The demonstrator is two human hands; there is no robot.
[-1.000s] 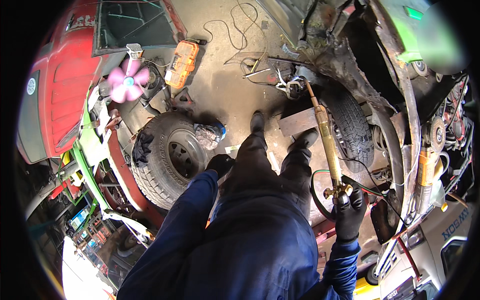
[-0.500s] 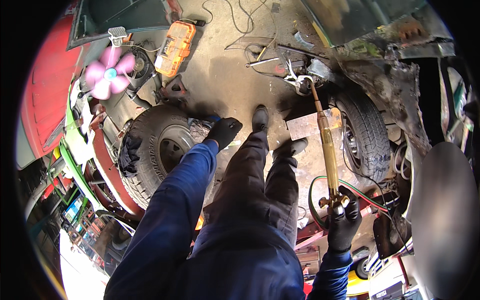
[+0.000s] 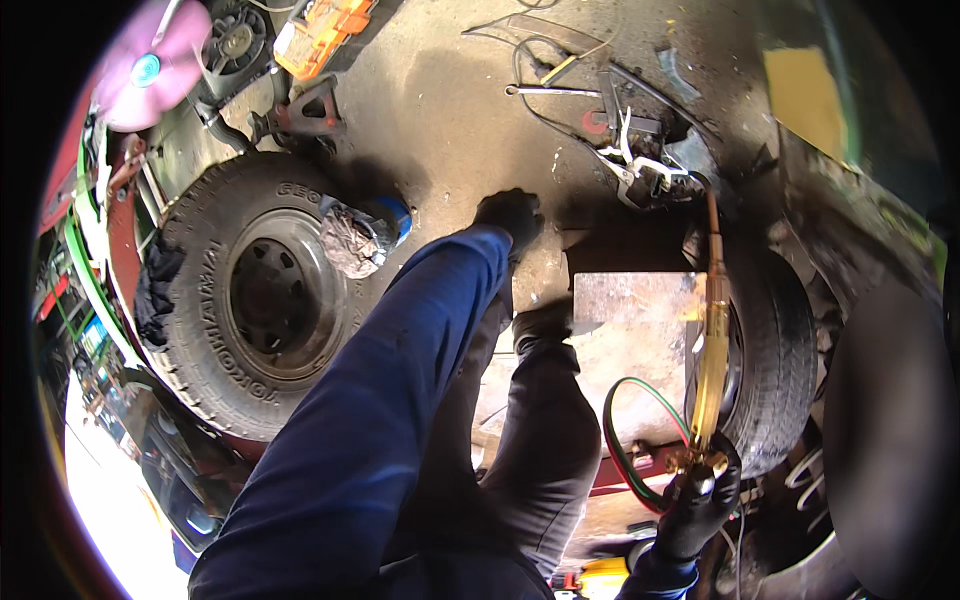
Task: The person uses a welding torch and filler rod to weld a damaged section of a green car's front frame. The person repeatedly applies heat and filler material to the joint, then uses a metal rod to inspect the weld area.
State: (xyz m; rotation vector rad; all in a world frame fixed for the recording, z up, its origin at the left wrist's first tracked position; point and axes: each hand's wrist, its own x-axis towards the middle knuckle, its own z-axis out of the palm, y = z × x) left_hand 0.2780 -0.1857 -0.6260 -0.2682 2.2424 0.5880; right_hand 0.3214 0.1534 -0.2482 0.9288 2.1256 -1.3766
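You hold one brass torch [image 3: 712, 370] on the right side, its copper-coloured neck pointing away from you. Your right hand [image 3: 700, 508] has its grip clamped around the near end, by the valve knobs. Two hoses, one red and one green [image 3: 612, 408], loop left from there.

What has just changed is your left hand [image 3: 510, 215]: it was over by the crumpled bundle and has gone farther out and to the right, above the floor [image 3: 440, 115] between the left wheel and the plate. That leaves the torch in your right hand alone. The left fingers look drawn together, but seen from behind like this, you can't tell whether they hold anything.

Just left of the torch lies one flat metal plate [image 3: 635, 297]. Two tyred wheels flank you: the left wheel [image 3: 268, 295], with its rim turned to view, and the right wheel [image 3: 778, 350], partly behind the torch. Beside the left rim is one crumpled grey bundle [image 3: 352, 240].

Beyond the torch's far end is a cluster of silver pliers [image 3: 640, 168], with one spanner [image 3: 555, 91] farther left. At the far left are one dark stand [image 3: 305, 112], one orange case [image 3: 325, 35], now cut by the view's edge, and one pink fan [image 3: 148, 68].
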